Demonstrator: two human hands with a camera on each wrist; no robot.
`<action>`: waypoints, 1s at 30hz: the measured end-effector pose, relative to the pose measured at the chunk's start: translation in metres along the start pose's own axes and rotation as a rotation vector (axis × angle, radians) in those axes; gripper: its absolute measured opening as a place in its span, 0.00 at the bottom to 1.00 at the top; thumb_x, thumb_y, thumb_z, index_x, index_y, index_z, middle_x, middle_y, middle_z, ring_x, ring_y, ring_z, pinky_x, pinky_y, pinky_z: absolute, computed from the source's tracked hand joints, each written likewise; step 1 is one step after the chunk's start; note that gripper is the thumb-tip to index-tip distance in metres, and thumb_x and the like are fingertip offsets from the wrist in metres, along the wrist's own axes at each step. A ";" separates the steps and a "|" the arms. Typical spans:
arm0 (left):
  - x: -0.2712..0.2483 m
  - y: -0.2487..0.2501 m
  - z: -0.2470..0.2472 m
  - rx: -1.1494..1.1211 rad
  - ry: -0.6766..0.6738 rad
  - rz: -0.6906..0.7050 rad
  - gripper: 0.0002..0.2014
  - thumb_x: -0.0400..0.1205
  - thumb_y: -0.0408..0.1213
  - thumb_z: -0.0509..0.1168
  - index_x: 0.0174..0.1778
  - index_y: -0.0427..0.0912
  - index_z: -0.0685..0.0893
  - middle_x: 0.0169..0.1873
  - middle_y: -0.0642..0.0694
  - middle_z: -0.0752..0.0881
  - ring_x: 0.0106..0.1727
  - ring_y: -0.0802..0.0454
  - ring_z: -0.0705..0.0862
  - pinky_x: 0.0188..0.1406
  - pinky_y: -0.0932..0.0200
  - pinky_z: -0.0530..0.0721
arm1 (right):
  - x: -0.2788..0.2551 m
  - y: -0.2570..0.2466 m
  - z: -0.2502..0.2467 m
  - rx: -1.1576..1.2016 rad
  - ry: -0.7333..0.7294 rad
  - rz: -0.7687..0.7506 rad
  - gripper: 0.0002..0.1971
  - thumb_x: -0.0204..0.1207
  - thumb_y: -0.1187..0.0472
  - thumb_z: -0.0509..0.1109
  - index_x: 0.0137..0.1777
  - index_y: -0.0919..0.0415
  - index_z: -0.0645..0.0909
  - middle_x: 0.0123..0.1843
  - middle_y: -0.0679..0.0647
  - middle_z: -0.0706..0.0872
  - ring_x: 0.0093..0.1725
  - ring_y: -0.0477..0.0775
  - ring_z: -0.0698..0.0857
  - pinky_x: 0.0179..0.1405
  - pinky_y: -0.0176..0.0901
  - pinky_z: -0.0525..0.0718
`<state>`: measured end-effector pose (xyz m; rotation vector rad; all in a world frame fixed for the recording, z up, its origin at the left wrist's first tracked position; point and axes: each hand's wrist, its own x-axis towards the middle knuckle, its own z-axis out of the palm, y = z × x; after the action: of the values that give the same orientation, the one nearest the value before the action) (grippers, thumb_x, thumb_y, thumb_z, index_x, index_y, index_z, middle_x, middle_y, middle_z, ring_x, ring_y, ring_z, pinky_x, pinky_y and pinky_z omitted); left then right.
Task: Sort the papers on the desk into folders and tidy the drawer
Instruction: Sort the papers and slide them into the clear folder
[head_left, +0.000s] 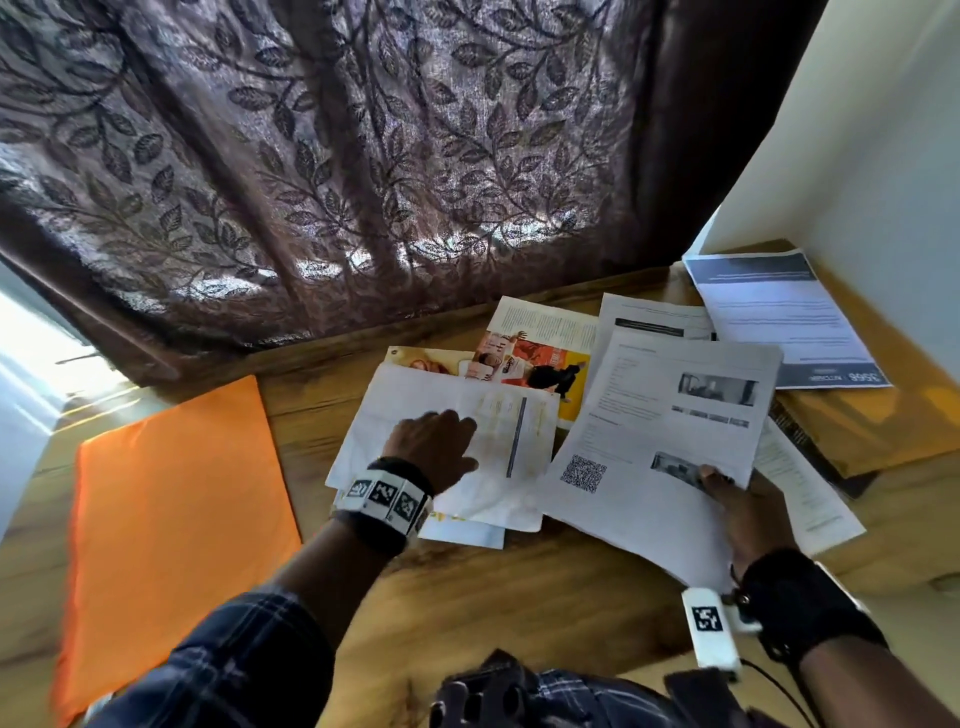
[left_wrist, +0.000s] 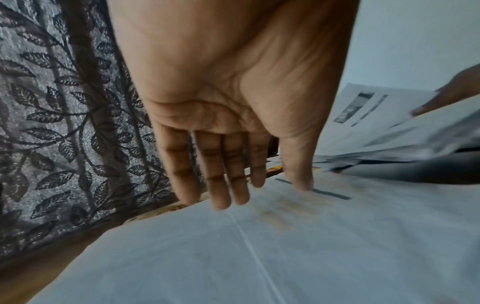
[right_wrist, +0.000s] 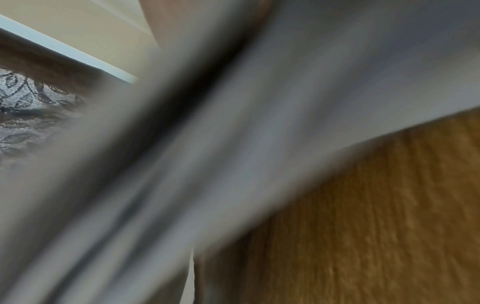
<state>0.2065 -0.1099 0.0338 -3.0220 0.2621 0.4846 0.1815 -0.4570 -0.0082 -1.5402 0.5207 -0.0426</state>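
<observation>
Loose papers lie spread over the wooden desk (head_left: 519, 597). My left hand (head_left: 434, 447) lies flat with straight fingers (left_wrist: 221, 185) on a white creased sheet (head_left: 457, 415) at the middle. My right hand (head_left: 737, 499) grips the near edge of a printed sheet with a QR code (head_left: 660, 431), thumb on top, lifting it off the pile. That sheet (right_wrist: 259, 144) fills the right wrist view as a blur. An orange folder (head_left: 171, 499) lies closed at the left.
A colourful magazine page (head_left: 540, 358) and a blue-headed document (head_left: 779, 317) lie further back. A brown envelope (head_left: 872, 421) sits at the right under the papers. A leaf-patterned curtain (head_left: 363, 156) hangs behind the desk, and a white wall (head_left: 883, 156) stands at the right.
</observation>
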 end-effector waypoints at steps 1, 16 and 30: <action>0.011 -0.003 -0.004 -0.001 -0.012 0.018 0.27 0.83 0.56 0.64 0.77 0.51 0.71 0.68 0.45 0.79 0.69 0.42 0.78 0.62 0.43 0.79 | 0.002 -0.001 0.000 -0.007 -0.003 -0.004 0.08 0.81 0.70 0.69 0.56 0.59 0.84 0.47 0.53 0.89 0.46 0.55 0.86 0.43 0.44 0.80; 0.118 -0.005 -0.021 0.140 -0.117 0.205 0.47 0.66 0.59 0.80 0.78 0.53 0.67 0.74 0.45 0.76 0.73 0.41 0.77 0.72 0.37 0.72 | 0.018 0.013 -0.014 -0.009 0.027 0.065 0.13 0.81 0.66 0.70 0.63 0.59 0.85 0.60 0.58 0.91 0.60 0.64 0.87 0.65 0.66 0.82; 0.122 -0.013 -0.023 0.062 -0.141 0.146 0.48 0.65 0.62 0.80 0.76 0.48 0.67 0.69 0.43 0.82 0.67 0.38 0.82 0.67 0.41 0.73 | 0.013 0.017 -0.011 -0.022 0.052 0.105 0.10 0.81 0.66 0.70 0.60 0.58 0.86 0.56 0.58 0.92 0.56 0.65 0.89 0.64 0.68 0.84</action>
<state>0.3298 -0.1184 0.0180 -2.9039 0.4806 0.6842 0.1843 -0.4714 -0.0281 -1.5344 0.6443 0.0041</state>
